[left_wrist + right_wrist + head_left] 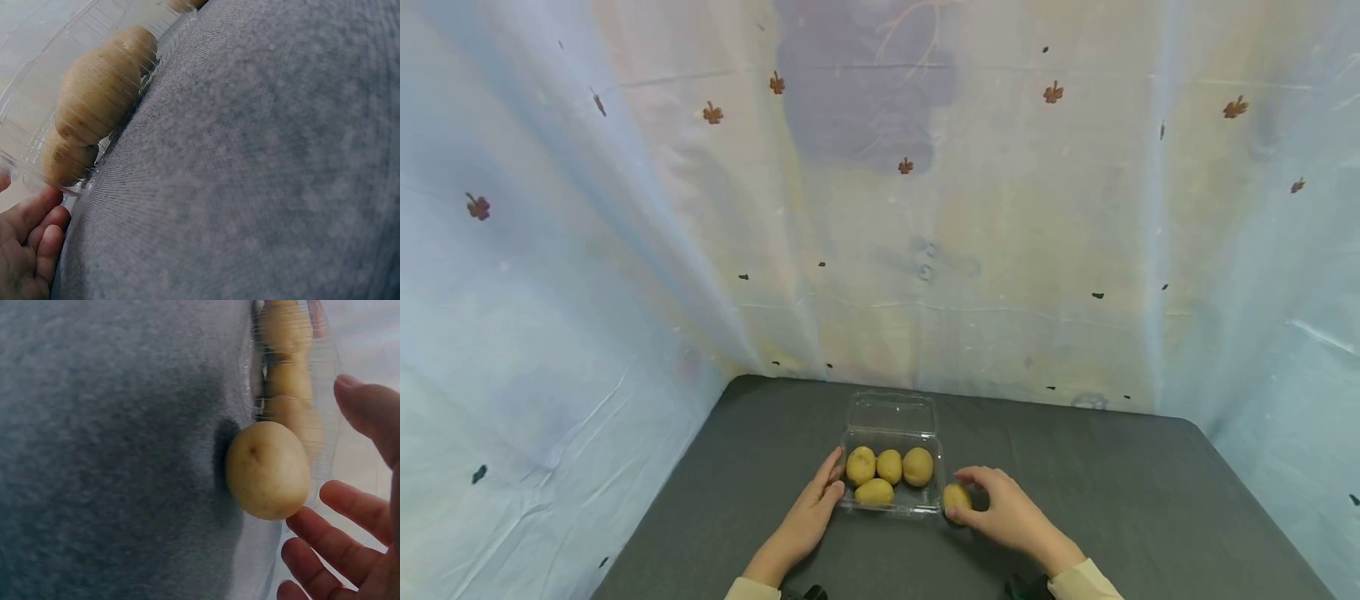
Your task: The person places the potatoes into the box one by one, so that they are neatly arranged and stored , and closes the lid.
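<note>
A clear plastic clamshell box (917, 509) stands on the table with its lid (892, 412) tipped back. Several yellow potatoes (917, 467) lie inside it, also visible through its ribbed wall in both wrist views. My left hand (808, 510) rests along the box's left side, fingers extended; in the left wrist view its fingertips (55, 219) are at the box's lower corner. Just right of the box, one loose potato (957, 498) sits on the table. Around it my right hand (1006, 510) is spread; in the right wrist view the thumb stands apart from this potato (269, 470), while a fingertip meets its edge.
A dark grey cloth (1075, 467) covers the table. Behind and to both sides hang pale printed curtains (1000, 233) with small leaf shapes, meeting the table's back edge.
</note>
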The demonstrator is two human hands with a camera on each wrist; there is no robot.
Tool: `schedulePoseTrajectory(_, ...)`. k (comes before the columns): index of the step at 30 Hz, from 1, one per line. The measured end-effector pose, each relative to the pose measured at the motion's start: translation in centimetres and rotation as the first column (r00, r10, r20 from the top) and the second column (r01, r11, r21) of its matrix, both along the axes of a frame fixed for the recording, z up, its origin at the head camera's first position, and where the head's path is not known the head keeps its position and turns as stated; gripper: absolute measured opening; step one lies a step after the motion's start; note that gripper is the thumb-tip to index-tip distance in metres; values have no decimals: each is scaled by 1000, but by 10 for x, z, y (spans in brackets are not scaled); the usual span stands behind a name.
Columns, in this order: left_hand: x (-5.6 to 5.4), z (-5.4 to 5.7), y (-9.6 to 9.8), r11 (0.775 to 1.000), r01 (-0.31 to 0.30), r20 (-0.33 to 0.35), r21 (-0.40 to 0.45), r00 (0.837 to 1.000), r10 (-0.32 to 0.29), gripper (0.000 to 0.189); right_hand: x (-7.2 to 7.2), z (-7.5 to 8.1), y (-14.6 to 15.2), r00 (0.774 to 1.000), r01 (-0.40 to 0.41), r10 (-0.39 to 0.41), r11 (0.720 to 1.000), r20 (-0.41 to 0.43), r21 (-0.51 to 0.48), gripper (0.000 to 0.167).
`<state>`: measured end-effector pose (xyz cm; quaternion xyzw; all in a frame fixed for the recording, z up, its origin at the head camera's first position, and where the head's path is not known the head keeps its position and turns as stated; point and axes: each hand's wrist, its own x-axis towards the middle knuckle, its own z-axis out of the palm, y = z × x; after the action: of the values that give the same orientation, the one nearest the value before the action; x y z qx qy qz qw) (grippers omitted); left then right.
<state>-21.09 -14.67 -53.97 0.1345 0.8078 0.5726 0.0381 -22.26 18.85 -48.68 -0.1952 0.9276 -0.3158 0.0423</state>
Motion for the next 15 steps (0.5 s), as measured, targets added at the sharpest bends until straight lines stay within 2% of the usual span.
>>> schedulePoseTrajectory(5,-1,1,0,1000,4,15,7,1000,-4,56,0,-6,3,1000,-21,21,1000,15,-6,59)
schedulePoseTrajectory(15,-1,-5,0,1000,-15,-15,-12,1000,14,56,-1,-12,6,997,-50,52,998,61,-35,57)
